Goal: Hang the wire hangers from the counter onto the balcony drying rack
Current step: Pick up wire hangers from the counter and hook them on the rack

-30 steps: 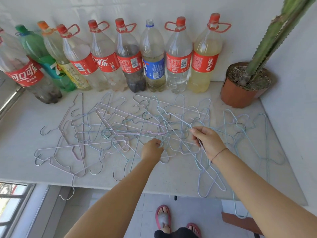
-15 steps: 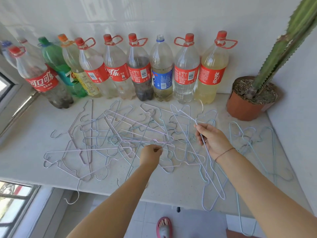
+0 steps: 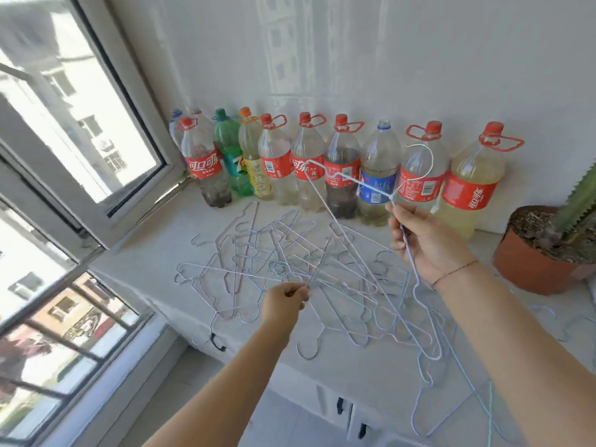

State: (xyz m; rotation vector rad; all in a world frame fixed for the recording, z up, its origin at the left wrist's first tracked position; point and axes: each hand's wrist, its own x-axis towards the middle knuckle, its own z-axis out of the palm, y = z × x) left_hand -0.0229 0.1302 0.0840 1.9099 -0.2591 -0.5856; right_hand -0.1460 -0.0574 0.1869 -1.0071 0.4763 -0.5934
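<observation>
Right hand [image 3: 425, 243] raised above the table [image 3: 154, 262], fingers and thumb closed round the neck of a white wire hanger [image 3: 364, 185]. Hanger lifted and tilted, hook uppermost in front of the row of plastic bottles [image 3: 342, 162], one shoulder reaching left across the bottle labels, long bar slanting down toward the near edge of the table. Lower end still among the others.

Left hand [image 3: 283, 303] lower and nearer, well apart from the right, pinching a thin wire between thumb and fingertips at the near side of the pile of hangers [image 3: 290, 269]. Cannot tell which hanger that wire belongs to.

Pile spread flat and tangled over the middle of the table: pale blue, pink and white wires crossing one another, several hooks poking over the front edge. A few more blue hangers [image 3: 451, 398] lying to the right, partly overhanging the edge.

Bottles standing upright along the back wall, most with red caps and red labels, one green, one with a blue label. Potted cactus [image 3: 541, 253] at the right end of the table. Open window [image 3: 96, 124] to the left.
</observation>
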